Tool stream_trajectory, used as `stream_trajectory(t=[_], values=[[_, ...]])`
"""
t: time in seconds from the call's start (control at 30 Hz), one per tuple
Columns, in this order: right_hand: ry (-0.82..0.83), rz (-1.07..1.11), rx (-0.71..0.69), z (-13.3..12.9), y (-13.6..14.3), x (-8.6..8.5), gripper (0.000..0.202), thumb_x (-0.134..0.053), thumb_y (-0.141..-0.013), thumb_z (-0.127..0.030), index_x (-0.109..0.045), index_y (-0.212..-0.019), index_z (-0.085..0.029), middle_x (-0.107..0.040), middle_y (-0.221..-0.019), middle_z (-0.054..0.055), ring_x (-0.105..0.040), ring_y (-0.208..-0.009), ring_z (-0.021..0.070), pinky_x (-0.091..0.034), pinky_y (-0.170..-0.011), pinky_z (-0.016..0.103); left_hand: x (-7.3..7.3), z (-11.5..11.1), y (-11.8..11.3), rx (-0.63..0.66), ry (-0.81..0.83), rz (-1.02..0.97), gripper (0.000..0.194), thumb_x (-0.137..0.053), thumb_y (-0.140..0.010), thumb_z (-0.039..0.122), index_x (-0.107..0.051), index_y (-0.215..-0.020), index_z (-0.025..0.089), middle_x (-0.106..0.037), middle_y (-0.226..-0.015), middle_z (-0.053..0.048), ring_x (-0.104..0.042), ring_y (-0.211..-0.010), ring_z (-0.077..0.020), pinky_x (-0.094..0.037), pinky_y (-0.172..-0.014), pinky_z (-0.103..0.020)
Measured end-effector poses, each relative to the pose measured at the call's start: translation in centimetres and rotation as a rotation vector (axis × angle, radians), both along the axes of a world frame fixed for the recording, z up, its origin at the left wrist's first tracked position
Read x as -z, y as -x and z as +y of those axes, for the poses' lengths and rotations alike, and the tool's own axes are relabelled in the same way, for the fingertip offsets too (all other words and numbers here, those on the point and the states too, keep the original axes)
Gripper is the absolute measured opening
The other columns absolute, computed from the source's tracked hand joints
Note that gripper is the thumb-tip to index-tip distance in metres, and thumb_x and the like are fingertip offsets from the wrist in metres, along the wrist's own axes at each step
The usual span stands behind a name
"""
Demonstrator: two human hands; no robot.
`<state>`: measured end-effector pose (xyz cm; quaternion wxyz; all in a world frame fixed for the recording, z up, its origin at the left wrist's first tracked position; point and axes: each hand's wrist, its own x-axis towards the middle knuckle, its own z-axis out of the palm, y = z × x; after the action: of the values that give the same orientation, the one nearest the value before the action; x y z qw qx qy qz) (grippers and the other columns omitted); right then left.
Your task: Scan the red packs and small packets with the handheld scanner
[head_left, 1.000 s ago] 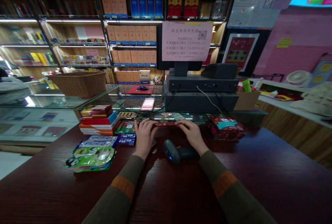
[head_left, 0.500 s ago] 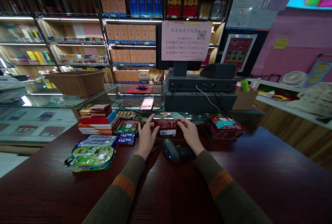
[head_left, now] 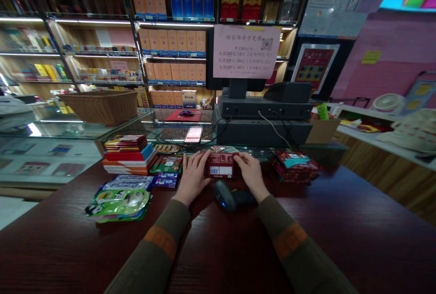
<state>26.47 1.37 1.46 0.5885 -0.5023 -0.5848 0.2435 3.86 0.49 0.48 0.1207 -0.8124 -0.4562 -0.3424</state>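
A dark red packet with a white label and barcode stands between my two hands. My left hand touches its left edge, fingers apart and pointing forward, thumb out to the right. My right hand pinches the packet's right edge between thumb and fingers. Just in front of the packet, a black barcode scanner with a small blue light lies on the dark wooden table. Left of my left hand are a green packet and small purple packs.
Stacked boxes and green panda packages lie at the left. A pile of red packets is at the right. Behind stand a monitor with a pink sign, a cash drawer, a phone and a wicker basket.
My left hand has turned and its fingers have come down to the packet's left edge. The packet's face now shows more fully. My right hand has barely moved.
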Motion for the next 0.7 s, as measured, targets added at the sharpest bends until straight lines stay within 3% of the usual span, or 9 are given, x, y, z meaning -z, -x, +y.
stream_trajectory(t=[0.17, 0.3, 0.53, 0.7], values=[[0.000, 0.018, -0.004, 0.02, 0.07, 0.02, 0.037, -0.061, -0.083, -0.056, -0.069, -0.084, -0.020, -0.075, -0.083, 0.005, -0.067, -0.079, 0.0230, -0.052, -0.074, 0.032, -0.16, -0.26, 0.19, -0.019, -0.047, -0.017, 0.088, -0.077, -0.074, 0.030, -0.035, -0.151, 0.024, -0.047, -0.147, -0.016, -0.036, -0.146, -0.0346, -0.011, -0.124, -0.063], [-0.001, 0.057, -0.026, 0.04, 0.20, -0.10, 0.035, -0.063, -0.082, -0.054, -0.069, -0.084, -0.020, -0.075, -0.084, 0.006, -0.068, -0.079, 0.0236, -0.053, -0.075, 0.033, -0.50, -0.47, 0.12, 0.047, -0.058, 0.001, 0.085, -0.074, -0.077, 0.031, -0.033, -0.150, 0.020, -0.040, -0.156, -0.016, -0.026, -0.152, -0.0325, -0.007, -0.125, -0.060], [0.013, 0.099, -0.075, 0.10, 0.33, -0.14, 0.034, -0.065, -0.080, -0.054, -0.070, -0.085, -0.020, -0.077, -0.086, 0.007, -0.071, -0.080, 0.0257, -0.057, -0.075, 0.036, -0.49, -0.35, 0.18, 0.040, -0.022, 0.013, 0.091, -0.073, -0.075, 0.032, -0.029, -0.153, 0.019, -0.050, -0.148, -0.015, -0.037, -0.146, -0.0316, -0.007, -0.126, -0.057], [0.021, 0.086, -0.116, 0.36, 0.32, 0.13, 0.037, -0.061, -0.084, -0.050, -0.072, -0.105, -0.021, -0.077, -0.105, 0.008, -0.072, -0.096, 0.0273, -0.059, -0.085, 0.041, -0.72, -0.47, 0.41, 0.031, -0.019, 0.012, 0.084, -0.074, -0.074, 0.029, -0.037, -0.149, 0.021, -0.052, -0.147, -0.013, -0.036, -0.146, -0.0326, -0.005, -0.126, -0.059]])
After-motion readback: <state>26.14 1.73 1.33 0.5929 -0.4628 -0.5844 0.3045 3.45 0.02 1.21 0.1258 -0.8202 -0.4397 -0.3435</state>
